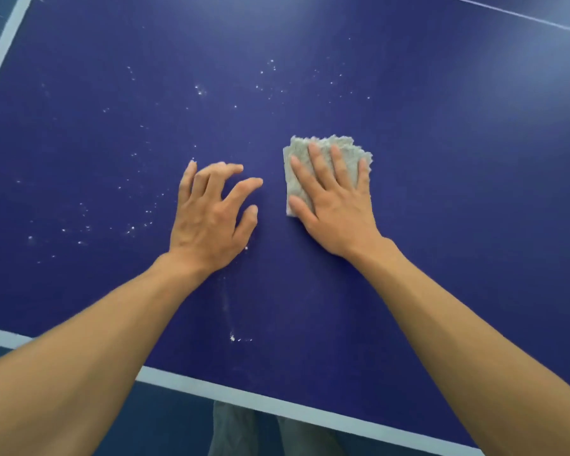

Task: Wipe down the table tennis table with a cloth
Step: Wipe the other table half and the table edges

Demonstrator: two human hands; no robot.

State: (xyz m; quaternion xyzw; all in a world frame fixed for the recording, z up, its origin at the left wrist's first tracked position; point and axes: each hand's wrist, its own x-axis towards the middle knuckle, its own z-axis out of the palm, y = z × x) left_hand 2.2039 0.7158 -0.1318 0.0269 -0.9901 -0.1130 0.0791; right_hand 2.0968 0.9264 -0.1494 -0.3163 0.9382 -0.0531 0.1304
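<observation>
The right hand (334,205) presses flat, fingers spread, on the gray cloth (323,166) mid-frame. The left hand (211,212) holds nothing, fingers curled. Push toward the white specks (129,225) (mostly left), keeping the cloth flat on the tabletop (474,192).

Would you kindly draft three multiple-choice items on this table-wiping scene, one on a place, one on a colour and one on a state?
1. Where do most white specks lie?
A. left of the left hand
B. right of the cloth
C. on the cloth

2. What colour is the table top?
A. green
B. dark blue
C. red

3. How is the cloth held?
A. pinched in the air
B. draped over a wrist
C. pressed flat under the right hand

Key: 1 A, specks scatter left of the left hand; 2 B, the surface is dark blue with pale edge lines; 3 C, the right hand lies spread on it.
</observation>
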